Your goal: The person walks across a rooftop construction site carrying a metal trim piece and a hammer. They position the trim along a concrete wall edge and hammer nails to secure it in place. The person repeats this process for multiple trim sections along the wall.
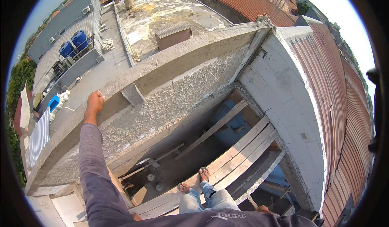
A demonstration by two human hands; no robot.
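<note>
My left arm, in a dark sleeve, stretches out to the concrete top edge of the wall (pixel 170 63). There my left hand (pixel 95 102) is closed with the knuckles up; a small pale bit shows by its fingers, too small to name. To the right of it, a flat grey rectangular piece (pixel 133 95) sticks out from the rough-plastered wall face (pixel 190 93). Of my right hand (pixel 263 208) only a little shows at the lower edge, past my right leg. Its fingers are hidden, so its hold cannot be told.
My sandalled feet stand on wooden planks (pixel 239 150) spanning a deep opening with a dark floor (pixel 190 158) below. A loose beam (pixel 214 127) slants across it. A white block wall (pixel 279 89) and corrugated red roof (pixel 324 73) rise right. Blue tanks (pixel 80 39) stand beyond.
</note>
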